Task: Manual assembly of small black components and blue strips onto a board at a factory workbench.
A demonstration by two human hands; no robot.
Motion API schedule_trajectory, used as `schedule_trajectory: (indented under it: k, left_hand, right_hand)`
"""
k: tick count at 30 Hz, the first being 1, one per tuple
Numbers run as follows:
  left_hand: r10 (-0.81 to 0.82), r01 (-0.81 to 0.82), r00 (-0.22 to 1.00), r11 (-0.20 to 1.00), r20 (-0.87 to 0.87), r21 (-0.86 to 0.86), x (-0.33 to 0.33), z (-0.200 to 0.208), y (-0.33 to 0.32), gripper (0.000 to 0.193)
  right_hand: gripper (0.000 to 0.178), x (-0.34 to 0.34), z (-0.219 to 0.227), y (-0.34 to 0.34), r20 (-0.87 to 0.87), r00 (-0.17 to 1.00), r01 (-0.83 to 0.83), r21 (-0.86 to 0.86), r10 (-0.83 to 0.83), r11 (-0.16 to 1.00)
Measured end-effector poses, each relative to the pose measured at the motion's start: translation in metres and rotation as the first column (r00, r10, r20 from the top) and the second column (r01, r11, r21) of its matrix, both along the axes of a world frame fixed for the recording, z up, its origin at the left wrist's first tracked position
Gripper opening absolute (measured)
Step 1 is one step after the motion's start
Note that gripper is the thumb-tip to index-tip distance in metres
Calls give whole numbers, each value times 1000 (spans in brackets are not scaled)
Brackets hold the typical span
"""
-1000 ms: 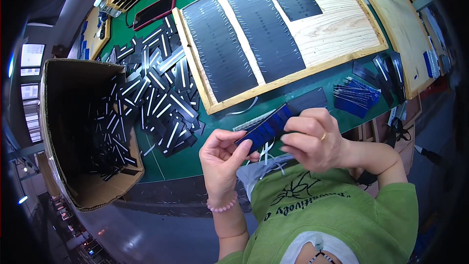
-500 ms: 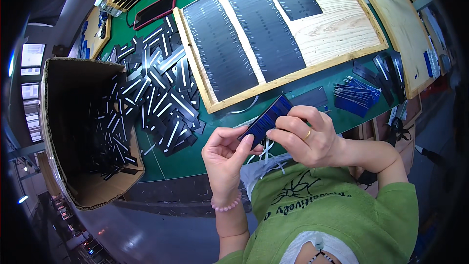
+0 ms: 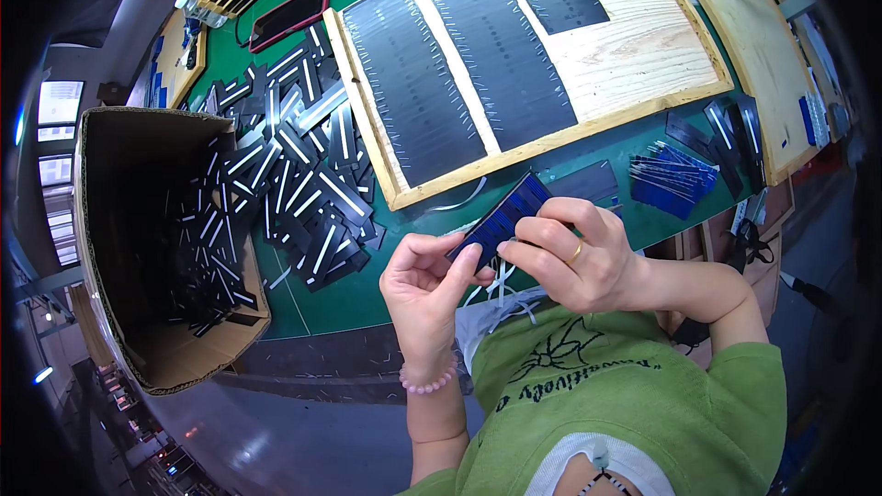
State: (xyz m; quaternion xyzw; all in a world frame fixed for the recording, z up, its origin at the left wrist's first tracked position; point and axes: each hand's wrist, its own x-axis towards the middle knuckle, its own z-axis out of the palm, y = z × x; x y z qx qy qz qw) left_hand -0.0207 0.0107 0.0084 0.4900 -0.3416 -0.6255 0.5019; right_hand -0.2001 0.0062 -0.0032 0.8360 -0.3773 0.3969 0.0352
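Note:
Above the near edge of the green table I hold a thin dark blue panel strip with a black border, tilted up to the right. My left hand pinches its lower left end, thumb on the blue face. Closed on its near long side is my right hand, whose fingertips press near the middle and hide part of it. Thin white strips hang below my hands. Beyond lies a wooden tray with rows of black strips laid side by side, thin wire-like ends along their edges.
A heap of black strips with white bands covers the left of the table, beside an open cardboard box holding more. Blue panels with wires lie fanned at right. A phone and a second wooden tray flank the middle tray.
My right fingertips have shifted slightly left along the panel strip, which tilts a little differently. My left hand stays nearly in place.

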Motion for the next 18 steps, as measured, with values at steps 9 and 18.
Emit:
schedule_trajectory:
  k: [9, 18]
  left_hand:
    - [101, -100, 995, 995, -19, 10, 0, -5, -1, 15]
    - [116, -110, 985, 992, -126, 53, 1, -6, -2, 20]
  right_hand:
    - [28, -4, -4, 2, 53, 999, -1, -1, 1, 1000]
    - [32, -3, -11, 6, 37, 996, -79, -4, 79, 997]
